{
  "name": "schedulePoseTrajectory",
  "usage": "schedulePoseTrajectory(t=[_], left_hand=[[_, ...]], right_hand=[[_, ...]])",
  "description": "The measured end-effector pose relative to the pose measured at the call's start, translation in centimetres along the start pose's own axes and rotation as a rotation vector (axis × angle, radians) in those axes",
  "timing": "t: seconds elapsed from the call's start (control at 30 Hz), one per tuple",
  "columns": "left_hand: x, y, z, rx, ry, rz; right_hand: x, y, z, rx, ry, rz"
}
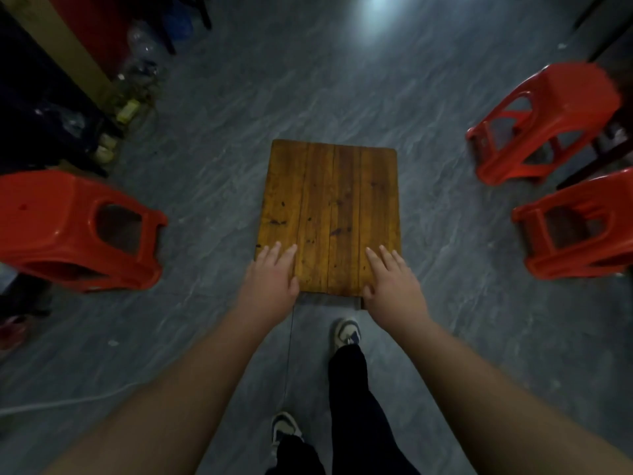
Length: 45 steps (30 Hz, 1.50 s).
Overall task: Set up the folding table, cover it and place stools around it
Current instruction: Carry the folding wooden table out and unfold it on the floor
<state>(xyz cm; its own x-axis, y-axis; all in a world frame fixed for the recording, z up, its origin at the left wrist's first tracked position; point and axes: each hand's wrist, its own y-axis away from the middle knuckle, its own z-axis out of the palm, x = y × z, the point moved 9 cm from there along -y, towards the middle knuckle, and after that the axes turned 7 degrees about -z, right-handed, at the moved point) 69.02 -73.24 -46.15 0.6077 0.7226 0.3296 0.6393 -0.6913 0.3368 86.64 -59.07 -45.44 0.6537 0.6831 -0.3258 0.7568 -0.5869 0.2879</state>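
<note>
A small wooden folding table (pixel 330 200) stands in the middle of the grey floor, its plank top bare and facing me. My left hand (pixel 270 279) lies flat on the near left corner of the top, fingers spread. On the near right corner rests my right hand (pixel 390 282), also flat with fingers apart. One red plastic stool (pixel 68 231) stands to the left of the table. Two more red stools stand to the right, one farther back (pixel 544 121) and one nearer (pixel 579 224). The table's legs are hidden under the top.
Clear plastic bottles (pixel 142 46) and clutter lie against a dark cabinet (pixel 41 108) at the back left. A dark table leg (pixel 596 159) crosses the far right. My shoes (pixel 346 332) are just behind the table. A thin cord (pixel 289 354) hangs between my arms.
</note>
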Motion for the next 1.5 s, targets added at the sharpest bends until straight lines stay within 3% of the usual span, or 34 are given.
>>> schedulePoseTrajectory(t=[0.43, 0.7, 0.9, 1.5], left_hand=[[0.3, -24.0, 11.0, -0.153, -0.091, -0.127], [-1.5, -33.9, 16.9, -0.32, -0.265, -0.193], [-2.7, -35.9, 20.4, -0.428, -0.264, -0.22], [-3.0, -36.2, 20.6, -0.371, -0.283, -0.206]], right_hand=[[11.6, -24.0, 8.3, -0.183, -0.01, 0.012], [14.5, -32.6, 15.8, -0.35, 0.039, 0.04], [15.1, -34.1, 18.7, -0.403, 0.099, 0.079], [15.2, -34.5, 18.8, -0.376, 0.124, 0.086]])
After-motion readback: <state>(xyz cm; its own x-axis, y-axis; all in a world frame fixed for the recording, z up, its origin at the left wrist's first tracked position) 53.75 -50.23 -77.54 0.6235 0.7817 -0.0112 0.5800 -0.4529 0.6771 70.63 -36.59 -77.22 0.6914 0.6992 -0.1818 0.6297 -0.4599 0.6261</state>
